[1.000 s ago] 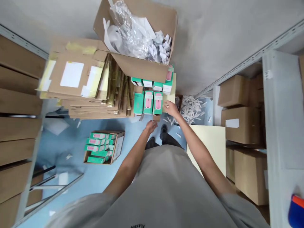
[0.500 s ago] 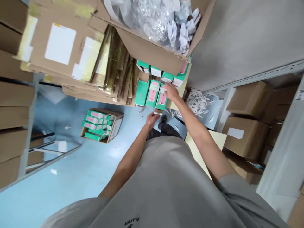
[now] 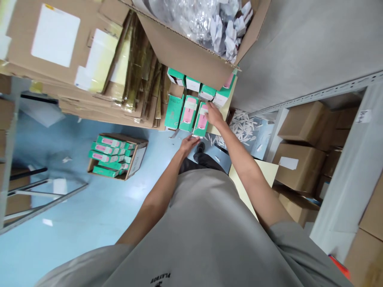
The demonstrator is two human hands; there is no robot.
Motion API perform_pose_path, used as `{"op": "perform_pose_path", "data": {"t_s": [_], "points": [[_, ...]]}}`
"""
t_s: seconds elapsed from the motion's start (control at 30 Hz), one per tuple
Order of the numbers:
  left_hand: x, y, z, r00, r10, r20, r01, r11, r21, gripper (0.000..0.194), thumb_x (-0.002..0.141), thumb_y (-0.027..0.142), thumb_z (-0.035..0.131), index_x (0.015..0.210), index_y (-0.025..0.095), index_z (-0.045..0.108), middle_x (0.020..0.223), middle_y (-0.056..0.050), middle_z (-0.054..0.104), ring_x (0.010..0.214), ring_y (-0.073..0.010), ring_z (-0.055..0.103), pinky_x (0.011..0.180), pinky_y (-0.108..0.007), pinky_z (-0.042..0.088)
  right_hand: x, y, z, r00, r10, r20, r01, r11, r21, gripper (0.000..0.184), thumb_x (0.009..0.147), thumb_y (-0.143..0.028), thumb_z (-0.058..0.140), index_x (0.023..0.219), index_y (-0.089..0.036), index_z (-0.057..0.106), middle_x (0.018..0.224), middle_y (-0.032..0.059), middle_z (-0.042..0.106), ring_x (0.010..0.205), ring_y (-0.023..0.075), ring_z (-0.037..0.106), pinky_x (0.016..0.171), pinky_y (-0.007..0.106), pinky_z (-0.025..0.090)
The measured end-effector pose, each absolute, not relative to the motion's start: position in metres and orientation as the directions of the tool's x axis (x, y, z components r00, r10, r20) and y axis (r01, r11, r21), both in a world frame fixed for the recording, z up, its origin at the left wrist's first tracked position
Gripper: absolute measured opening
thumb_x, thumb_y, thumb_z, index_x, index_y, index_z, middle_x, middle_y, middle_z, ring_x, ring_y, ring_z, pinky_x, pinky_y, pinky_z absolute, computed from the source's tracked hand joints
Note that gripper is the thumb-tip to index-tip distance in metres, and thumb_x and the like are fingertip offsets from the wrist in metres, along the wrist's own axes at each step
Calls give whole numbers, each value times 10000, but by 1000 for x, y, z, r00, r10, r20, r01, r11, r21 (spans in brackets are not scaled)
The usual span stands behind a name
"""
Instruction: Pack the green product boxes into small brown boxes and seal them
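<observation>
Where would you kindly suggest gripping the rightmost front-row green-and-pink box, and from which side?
The rightmost box is probably best gripped by its right side and near end, from the right and the person's side: the neighbouring box crowds its left, while bare tabletop borders its right. The right hand and left hand are there.

Soft bright light, pale glare on blue floor [image 3: 89, 215], stretched edges

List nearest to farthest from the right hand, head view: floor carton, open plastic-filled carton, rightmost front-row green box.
1. Green box: at the right hand.
2. Open carton: ahead, to its left.
3. Floor carton: far left.
</observation>
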State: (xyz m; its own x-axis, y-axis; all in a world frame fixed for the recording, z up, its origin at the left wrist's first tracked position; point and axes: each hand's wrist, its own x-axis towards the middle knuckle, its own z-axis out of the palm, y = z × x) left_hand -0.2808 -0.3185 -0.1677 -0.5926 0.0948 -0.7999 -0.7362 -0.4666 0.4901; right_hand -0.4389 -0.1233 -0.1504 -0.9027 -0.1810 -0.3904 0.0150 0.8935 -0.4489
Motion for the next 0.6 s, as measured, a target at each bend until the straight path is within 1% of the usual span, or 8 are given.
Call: {"op": "perform_pose_path", "data": {"t_s": [0.1, 0.17, 0.27, 0.37, 0.43, 0.53, 0.6], "points": [[-271, -327, -167, -572, 177, -801, -768, -460, 446, 539, 708, 191, 1047, 1118, 176, 698, 972, -47, 828, 950, -181, 801, 983, -331, 668, -424, -120, -147, -904, -153, -400, 56, 885, -463, 755, 1008, -206, 600, 1725, -87, 398, 1738, 247, 455, 1529, 439, 557, 1296, 624, 453], [-263, -332, -165, -581, 187, -792, -770, -440, 462, 567, 677, 209, 1058, 1126, 178, 714, 955, -30, 820, 973, -181, 794, 1022, -341, 649, -410, -118, -145, -905, -122, -407, 93, 878, -470, 776, 982, -230, 653, 1708, -90, 419, 1681, 255, 504, 1480, 444, 599, 1276, 623, 474], [-250, -336, -159, -628, 141, -765, -750, -372, 547, 573, 623, 260, 1068, 1088, 165, 747, 936, -20, 802, 1030, -206, 783, 1084, -377, 613, -387, -116, -140, -912, -49, -407, 172, 855, -489, 788, 942, -266, 718, 1668, -93, 466, 1599, 251, 564, 1421, 431, 640, 1256, 604, 499], [-238, -340, -149, -676, 70, -733, -719, -281, 636, 570, 577, 294, 1072, 1028, 150, 755, 995, -67, 815, 1113, -270, 778, 1115, -435, 593, -358, -112, -132, -916, 48, -398, 268, 812, -519, 741, 916, -305, 760, 1597, -116, 539, 1528, 233, 614, 1390, 404, 653, 1249, 572, 509], [-232, -347, -141, -716, 55, -696, -689, -213, 692, 555, 561, 305, 1073, 983, 152, 747, 1040, -104, 824, 1145, -304, 778, 1117, -464, 597, -336, -110, -124, -918, 105, -382, 314, 781, -541, 680, 914, -334, 765, 1536, -125, 585, 1482, 224, 645, 1394, 385, 646, 1250, 545, 507], [-226, -359, -127, -757, 91, -647, -654, -112, 749, 592, 541, 320, 1081, 990, 159, 731, 1089, -146, 832, 1127, -336, 796, 1081, -499, 624, -293, -108, -112, -926, 192, -324, 356, 726, -588, 597, 919, -371, 750, 1459, -152, 624, 1429, 203, 687, 1399, 366, 632, 1242, 530, 509], [-224, -367, -117, -765, 171, -621, -636, -53, 770, 628, 545, 342, 1080, 1032, 158, 729, 1123, -159, 835, 1105, -353, 810, 1057, -522, 638, -257, -107, -105, -921, 284, -267, 390, 674, -628, 596, 903, -385, 760, 1442, -168, 629, 1418, 192, 705, 1404, 365, 627, 1238, 535, 507]]}}
